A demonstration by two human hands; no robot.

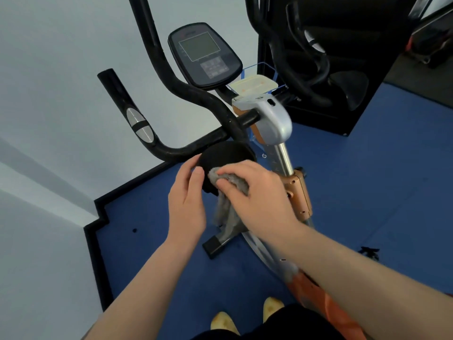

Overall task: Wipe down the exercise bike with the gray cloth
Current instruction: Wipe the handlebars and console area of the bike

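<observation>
A: Hands?
B: Right hand (257, 192) lies palm-down, fingers curled over the gray cloth (226, 192), pressing it on a round black knob (225, 155) of the exercise bike (274, 123). Left hand (188, 200) cups the knob's left edge.
A: Around?
B: Handlebar (171, 148) just above, console (203, 55) behind. Blue floor (367, 192).
A: Texture?
B: Cloth fuzzy, tail hanging down.

Blue floor (367, 192) with black skirting (98, 241) along white wall (49, 94). Black machine (318, 57) stands at the floor's far right. Yellow shoes (245, 317) at the near edge.
</observation>
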